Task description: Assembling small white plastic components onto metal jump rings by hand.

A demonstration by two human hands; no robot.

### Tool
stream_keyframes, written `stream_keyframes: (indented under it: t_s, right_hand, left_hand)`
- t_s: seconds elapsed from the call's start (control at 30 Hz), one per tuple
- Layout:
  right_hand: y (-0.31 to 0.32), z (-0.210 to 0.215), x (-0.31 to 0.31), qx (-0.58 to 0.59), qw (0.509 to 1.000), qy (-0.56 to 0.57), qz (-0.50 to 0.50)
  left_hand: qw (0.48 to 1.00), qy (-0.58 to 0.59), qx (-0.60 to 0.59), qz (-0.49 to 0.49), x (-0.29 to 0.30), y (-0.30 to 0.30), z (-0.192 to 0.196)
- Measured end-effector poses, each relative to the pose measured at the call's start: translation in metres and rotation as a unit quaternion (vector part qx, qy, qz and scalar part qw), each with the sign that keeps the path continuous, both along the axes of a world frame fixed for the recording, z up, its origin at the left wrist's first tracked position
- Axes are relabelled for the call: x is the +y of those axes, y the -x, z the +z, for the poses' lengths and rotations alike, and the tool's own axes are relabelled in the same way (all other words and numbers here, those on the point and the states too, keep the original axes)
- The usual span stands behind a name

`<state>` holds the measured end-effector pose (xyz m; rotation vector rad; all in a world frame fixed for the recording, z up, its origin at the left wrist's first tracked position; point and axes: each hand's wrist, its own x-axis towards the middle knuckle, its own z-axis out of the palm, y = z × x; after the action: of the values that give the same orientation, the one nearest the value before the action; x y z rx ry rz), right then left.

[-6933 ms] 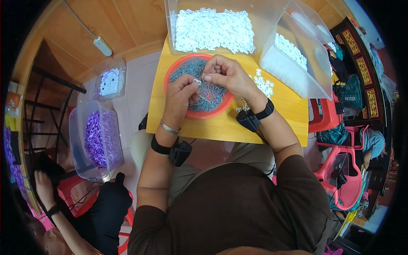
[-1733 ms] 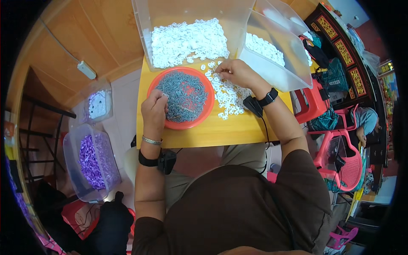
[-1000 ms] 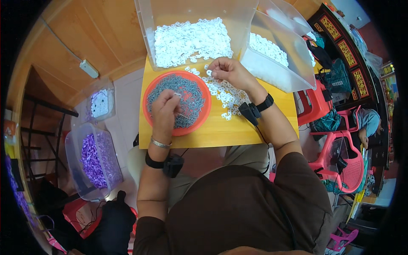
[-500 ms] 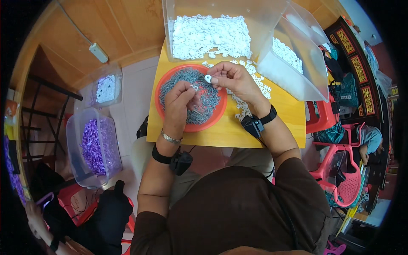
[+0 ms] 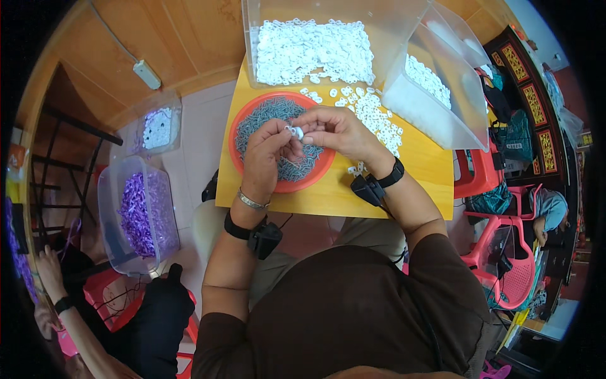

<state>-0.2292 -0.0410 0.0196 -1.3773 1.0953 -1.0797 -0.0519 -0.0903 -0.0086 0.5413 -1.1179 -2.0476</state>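
White plastic piece is pinched between left hand and right hand over the orange tray of grey pins; fingertips are best kept close. More white pieces fill the clear bin at the yellow table's far edge.

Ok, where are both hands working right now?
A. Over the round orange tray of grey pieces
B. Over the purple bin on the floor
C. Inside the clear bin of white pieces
A: the left hand and right hand meet around a small white piece above the orange tray.
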Motion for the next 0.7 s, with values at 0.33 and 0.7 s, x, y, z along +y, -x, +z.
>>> stream_keyframes:
  t_s: [0.33, 0.7]
  right_hand:
    - [-0.0002, -0.0077, -0.0042, -0.018, 0.998, -0.021, -0.048]
    - [0.0, -0.0059, -0.0063, -0.139, 0.981, -0.073, -0.109]
  left_hand:
    - [0.999, -0.028, -0.006, 0.022, 0.0007, -0.0002, 0.0027]
    - [0.985, 0.064, -0.151, 0.059, 0.0066, 0.0019, 0.0052]
